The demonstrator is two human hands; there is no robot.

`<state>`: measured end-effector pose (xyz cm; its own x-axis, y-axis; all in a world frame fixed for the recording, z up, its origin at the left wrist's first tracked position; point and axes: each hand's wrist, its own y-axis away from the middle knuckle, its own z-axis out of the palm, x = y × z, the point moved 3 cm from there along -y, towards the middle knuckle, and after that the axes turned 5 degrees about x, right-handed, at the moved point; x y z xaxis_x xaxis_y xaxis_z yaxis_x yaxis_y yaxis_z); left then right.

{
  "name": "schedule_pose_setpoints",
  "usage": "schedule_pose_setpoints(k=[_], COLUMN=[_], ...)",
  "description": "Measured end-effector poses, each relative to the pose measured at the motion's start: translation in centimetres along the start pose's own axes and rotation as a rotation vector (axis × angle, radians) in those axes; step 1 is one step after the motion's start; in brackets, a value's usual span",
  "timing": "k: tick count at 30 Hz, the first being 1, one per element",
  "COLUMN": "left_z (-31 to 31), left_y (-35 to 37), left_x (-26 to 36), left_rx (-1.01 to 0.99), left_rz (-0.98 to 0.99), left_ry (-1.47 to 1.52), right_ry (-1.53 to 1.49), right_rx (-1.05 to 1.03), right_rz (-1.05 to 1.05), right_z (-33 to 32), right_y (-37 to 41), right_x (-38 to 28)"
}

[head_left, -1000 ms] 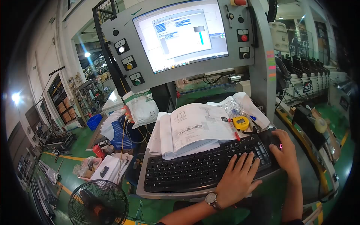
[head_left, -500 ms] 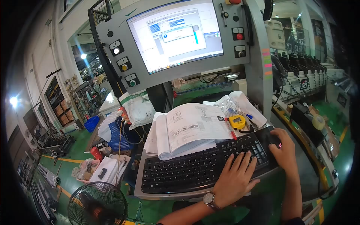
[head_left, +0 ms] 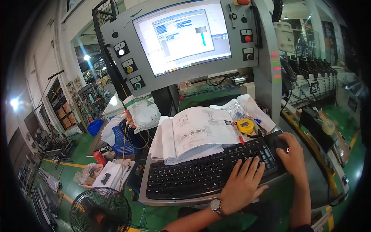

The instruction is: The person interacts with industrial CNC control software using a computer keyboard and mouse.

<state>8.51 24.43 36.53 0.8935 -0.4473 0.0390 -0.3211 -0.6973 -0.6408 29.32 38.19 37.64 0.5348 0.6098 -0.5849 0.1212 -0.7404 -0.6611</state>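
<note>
My left hand (head_left: 243, 185), with a watch on its wrist, lies with fingers spread over the right part of a black keyboard (head_left: 185, 178). Its fingertips rest near the number keys. To the right, my right hand (head_left: 292, 156) curls over a dark computer mouse (head_left: 288, 150) with a small red light; most of the mouse is hidden beneath the hand. Above them a monitor (head_left: 185, 38) shows a software window with blue rows. A stack of printed drawings (head_left: 203, 131) lies open behind the keyboard, partly over its upper edge.
A yellow tape measure (head_left: 244, 126), a red pen (head_left: 241, 138) and a plastic bag (head_left: 237, 110) lie by the drawings. Push buttons flank the monitor on its grey panel (head_left: 162, 81). A black fan (head_left: 100, 210) stands lower left, near a blue basket (head_left: 121, 141).
The small message box with a question mark has disappeared from the monitor, leaving the window behind it in view. Both hands stay in place.
</note>
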Motion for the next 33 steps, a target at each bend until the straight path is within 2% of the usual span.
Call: schedule_pose_setpoints(k=[2, 8, 11, 29, 33], left_z=[0.0, 0.1, 0.1, 0.2, 0.1], left_y=[0.0, 0.0, 0.0, 0.0, 0.0], left_x=[0.0, 0.0, 0.0, 0.0, 0.0], left_rx=[-0.001, 0.003, 0.003, 0.014, 0.012], left_rz=[0.000, 0.000, -0.001, 0.001, -0.001], left_ry=[-0.004, 0.007, 0.012, 0.005, 0.006], right_ry=[-0.048, 0.003, -0.025, 0.020, -0.004], right_rx=[-0.041, -0.028, -0.042, -0.027, -0.013], right_rz=[0.088, -0.002, 0.057, -0.007, 0.036], right_z=[-0.2, 0.1, 0.0, 0.2, 0.0], right_y=[-0.1, -0.1, -0.1, 0.0, -0.1], right_x=[-1.2, -0.2, -0.8, -0.1, -0.3])
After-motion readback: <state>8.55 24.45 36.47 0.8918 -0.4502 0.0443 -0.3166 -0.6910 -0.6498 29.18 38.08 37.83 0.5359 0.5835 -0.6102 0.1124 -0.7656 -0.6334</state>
